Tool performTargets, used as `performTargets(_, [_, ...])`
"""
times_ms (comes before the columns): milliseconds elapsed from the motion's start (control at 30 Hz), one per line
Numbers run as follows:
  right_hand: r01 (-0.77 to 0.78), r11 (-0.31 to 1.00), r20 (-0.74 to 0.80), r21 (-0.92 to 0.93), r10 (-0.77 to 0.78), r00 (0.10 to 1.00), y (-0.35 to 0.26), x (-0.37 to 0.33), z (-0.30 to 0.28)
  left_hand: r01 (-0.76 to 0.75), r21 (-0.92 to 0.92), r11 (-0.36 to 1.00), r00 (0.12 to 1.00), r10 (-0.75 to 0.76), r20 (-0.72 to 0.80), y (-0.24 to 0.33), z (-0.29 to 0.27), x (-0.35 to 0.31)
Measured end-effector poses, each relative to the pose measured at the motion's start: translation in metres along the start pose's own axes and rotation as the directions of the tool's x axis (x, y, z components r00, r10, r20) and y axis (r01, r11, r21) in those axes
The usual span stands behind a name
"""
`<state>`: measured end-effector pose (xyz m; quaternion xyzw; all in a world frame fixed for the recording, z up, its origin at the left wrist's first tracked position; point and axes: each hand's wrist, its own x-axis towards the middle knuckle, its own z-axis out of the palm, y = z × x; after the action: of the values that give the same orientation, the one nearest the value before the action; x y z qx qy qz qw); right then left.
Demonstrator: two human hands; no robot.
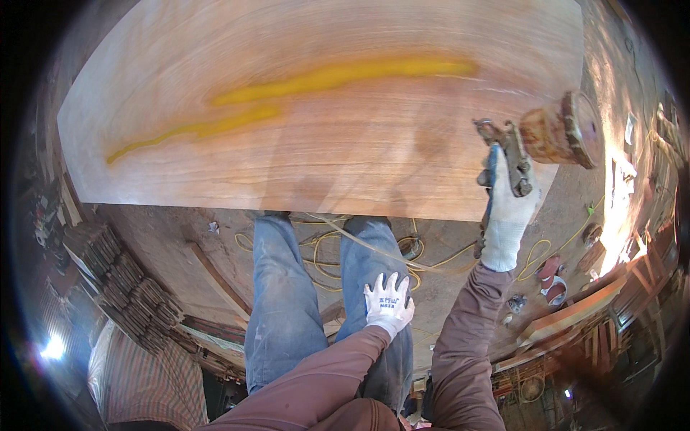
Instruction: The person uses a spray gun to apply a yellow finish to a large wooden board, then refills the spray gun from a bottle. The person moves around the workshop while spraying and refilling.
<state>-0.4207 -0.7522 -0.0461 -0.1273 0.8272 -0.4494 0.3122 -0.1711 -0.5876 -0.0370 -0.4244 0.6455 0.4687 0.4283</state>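
My right hand, in a white work glove, is wrapped round a spray gun over the right part of a large wooden panel. A stained paint cup is joined to the gun and sticks out to the right. Across the panel run yellow paint streaks, two bands that meet near its left middle. Gloved in white too, my left hand lies on my thigh with its fingers spread and nothing in it.
A pale hose crosses in front of my legs, above yellow tubing coiled on the ground. Stacked wood strips stand at the left, near a loose wooden strip. At the right are a small container and long boards.
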Motion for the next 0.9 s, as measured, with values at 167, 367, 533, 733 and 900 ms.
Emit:
performTargets(167, [-0.075,0.995,0.081,0.068,0.069,0.994,-0.007,-0.005,0.008,-0.003,0.003,1.000,1.000,0.003,-0.011,0.001,0.004,0.001])
performTargets(367, [0.100,0.995,-0.087,-0.020,-0.101,0.991,0.017,0.007,-0.022,-0.005,-0.005,1.000,1.000,0.005,-0.030,0.011,0.005,0.002])
performTargets(533, [0.048,0.999,-0.009,0.007,-0.047,0.999,0.020,-0.004,-0.021,0.002,-0.010,1.000,0.997,-0.002,-0.075,0.022,0.012,0.005])
performTargets(733, [-0.079,0.994,0.246,0.078,0.057,0.968,-0.001,-0.024,-0.012,0.041,0.004,0.999,0.996,-0.041,-0.082,0.046,0.019,0.013])
performTargets(900, [-0.037,0.992,0.226,0.117,0.010,0.974,0.012,-0.011,-0.016,0.084,-0.052,0.995,0.988,-0.090,-0.122,0.058,0.030,0.015])
